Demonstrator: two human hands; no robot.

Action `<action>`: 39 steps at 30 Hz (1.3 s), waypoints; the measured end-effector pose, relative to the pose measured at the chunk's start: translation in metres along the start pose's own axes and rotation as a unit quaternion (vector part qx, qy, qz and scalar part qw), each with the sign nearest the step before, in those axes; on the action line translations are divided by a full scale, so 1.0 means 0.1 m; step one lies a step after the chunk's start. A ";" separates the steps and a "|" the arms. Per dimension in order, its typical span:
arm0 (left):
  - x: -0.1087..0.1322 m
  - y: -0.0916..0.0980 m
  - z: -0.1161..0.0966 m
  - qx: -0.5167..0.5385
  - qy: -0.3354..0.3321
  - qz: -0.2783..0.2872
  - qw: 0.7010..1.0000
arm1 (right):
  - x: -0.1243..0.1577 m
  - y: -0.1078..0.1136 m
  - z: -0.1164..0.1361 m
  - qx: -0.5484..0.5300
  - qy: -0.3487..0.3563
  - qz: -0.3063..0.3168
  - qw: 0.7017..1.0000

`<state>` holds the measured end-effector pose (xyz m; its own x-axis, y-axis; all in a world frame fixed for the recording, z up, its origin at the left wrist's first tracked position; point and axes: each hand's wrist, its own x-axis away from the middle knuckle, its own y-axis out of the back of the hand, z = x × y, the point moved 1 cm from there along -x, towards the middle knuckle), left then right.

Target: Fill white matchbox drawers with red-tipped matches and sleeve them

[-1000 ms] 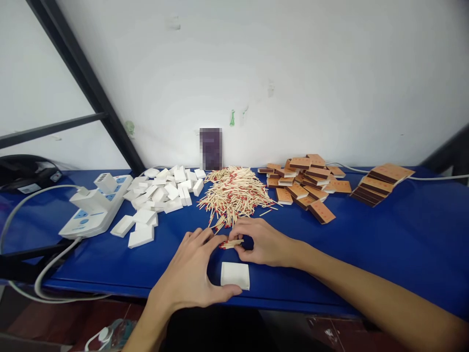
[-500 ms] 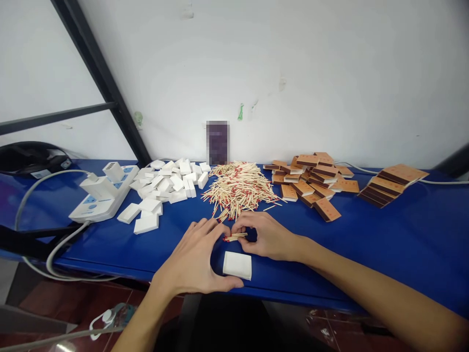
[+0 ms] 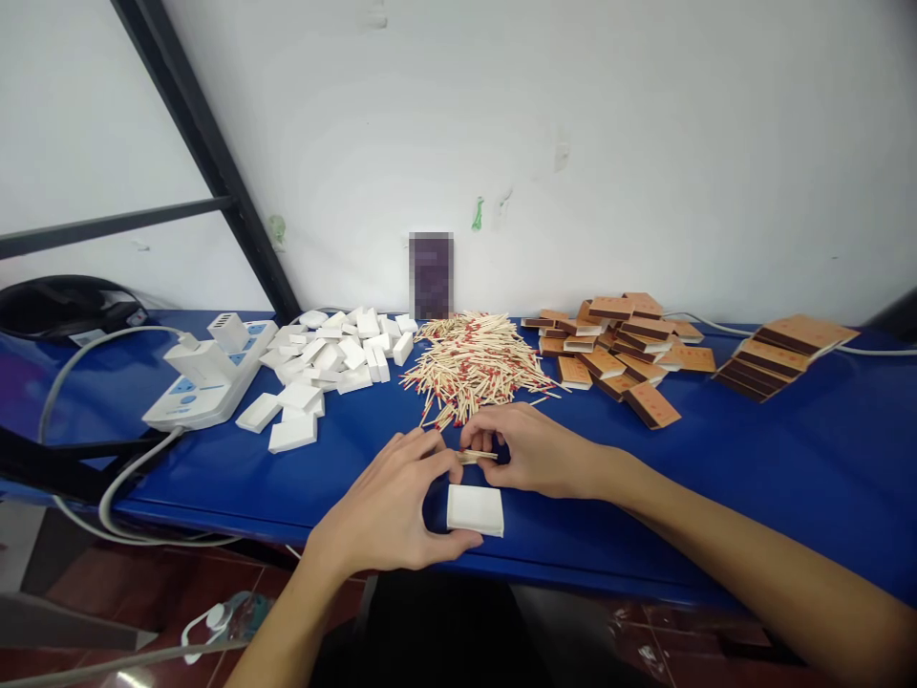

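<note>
Between the thumb and fingers of my right hand (image 3: 548, 451) is a small bunch of matches (image 3: 478, 457), lying sideways just above the blue tabletop. My left hand (image 3: 394, 511) is open, its thumb and fingers wide apart. Its fingertips cover the red-headed left ends of the bunch, while its thumb lies along the near edge of a white matchbox tray (image 3: 476, 509). That tray rests on the table directly below the bunch. Behind both hands spreads a large heap of loose matches (image 3: 479, 368).
White inner trays (image 3: 336, 349) are piled at left, beside a power strip (image 3: 207, 387) with plugs and cables. Orange-brown matchbox sleeves (image 3: 623, 344) lie heaped at right, with more joined sleeves (image 3: 784, 358) farther right. A pixelated dark object (image 3: 431, 277) stands against the wall.
My left fingertips have closed in over the match heads, which showed red before and are now covered. My right hand keeps its pinch on the bunch. The whole view has shifted slightly.
</note>
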<state>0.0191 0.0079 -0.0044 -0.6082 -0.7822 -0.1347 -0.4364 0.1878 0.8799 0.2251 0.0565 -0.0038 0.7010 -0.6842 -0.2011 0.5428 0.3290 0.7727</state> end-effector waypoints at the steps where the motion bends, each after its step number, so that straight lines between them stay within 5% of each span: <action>1: 0.00 0.00 0.00 0.000 0.003 -0.001 1.000 | -0.01 0.00 0.01 0.002 -0.005 0.007 1.000; 17: 0.00 -0.02 0.01 -0.005 -0.001 -0.005 1.000 | 0.02 0.20 0.09 0.094 -0.072 0.095 0.988; 26: -0.05 -0.03 0.01 -0.015 0.029 -0.037 0.999 | -0.06 0.12 0.08 0.205 -0.042 0.068 0.976; 39: -0.05 -0.01 0.01 -0.020 0.035 -0.042 0.998 | -0.04 0.31 0.18 0.122 -0.089 0.056 0.987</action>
<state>0.0224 0.0122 -0.0053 -0.5218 -0.8342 -0.1785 -0.4571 0.0966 0.8842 0.2314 0.0580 0.0319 0.6464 -0.7629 -0.0131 0.3225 0.2576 0.9108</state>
